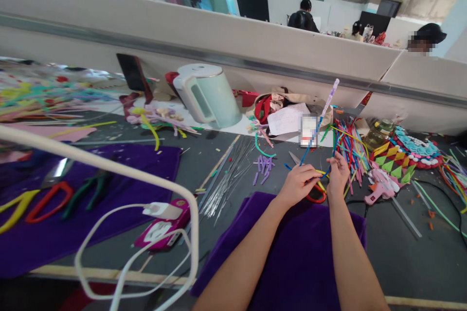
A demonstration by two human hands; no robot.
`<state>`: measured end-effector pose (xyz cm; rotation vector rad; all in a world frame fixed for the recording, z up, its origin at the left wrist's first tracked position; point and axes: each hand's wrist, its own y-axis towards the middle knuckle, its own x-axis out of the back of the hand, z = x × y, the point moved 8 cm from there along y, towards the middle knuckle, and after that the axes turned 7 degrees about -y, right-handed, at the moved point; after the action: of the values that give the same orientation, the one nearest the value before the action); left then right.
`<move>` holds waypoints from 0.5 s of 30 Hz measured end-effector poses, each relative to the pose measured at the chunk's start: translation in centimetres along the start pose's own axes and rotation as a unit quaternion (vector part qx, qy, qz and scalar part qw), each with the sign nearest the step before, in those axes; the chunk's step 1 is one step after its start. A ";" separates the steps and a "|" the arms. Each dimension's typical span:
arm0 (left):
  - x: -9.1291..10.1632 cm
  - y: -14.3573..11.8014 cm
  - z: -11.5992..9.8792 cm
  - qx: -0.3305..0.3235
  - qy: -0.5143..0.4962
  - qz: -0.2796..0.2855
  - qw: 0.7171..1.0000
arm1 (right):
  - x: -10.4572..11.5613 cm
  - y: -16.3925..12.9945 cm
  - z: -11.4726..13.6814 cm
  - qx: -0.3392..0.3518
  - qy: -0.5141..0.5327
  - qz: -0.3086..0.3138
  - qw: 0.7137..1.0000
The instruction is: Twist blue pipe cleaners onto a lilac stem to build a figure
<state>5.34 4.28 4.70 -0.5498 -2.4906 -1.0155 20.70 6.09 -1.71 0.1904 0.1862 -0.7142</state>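
Both hands meet over the far edge of a purple cloth (292, 257). The left hand (297, 184) is curled shut around the lower end of a blue pipe cleaner (314, 138), which slants up to a pale purple tip; exactly where the fingers grip is hidden. The right hand (338, 175) pinches the same stem just beside it, fingers closed. Red-handled scissors (316, 196) lie half covered under the hands. A bundle of coloured pipe cleaners (346, 146) lies just beyond, and a pink glue gun (379, 189) sits to the right.
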 end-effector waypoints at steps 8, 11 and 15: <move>-0.6 -0.1 0.5 0.012 -0.004 0.019 1.000 | -1.6 -0.3 0.4 0.042 -0.052 0.100 0.993; -0.9 -0.2 1.0 0.036 0.013 0.036 0.999 | -2.2 -0.6 0.5 0.032 -0.031 0.124 0.991; -1.0 -0.3 1.5 0.067 0.045 0.054 0.995 | -2.8 -1.5 1.8 0.057 -0.008 0.139 0.989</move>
<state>5.71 5.03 3.06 -0.5779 -2.4008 -0.8075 17.81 6.30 0.52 0.3125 0.1011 -0.4479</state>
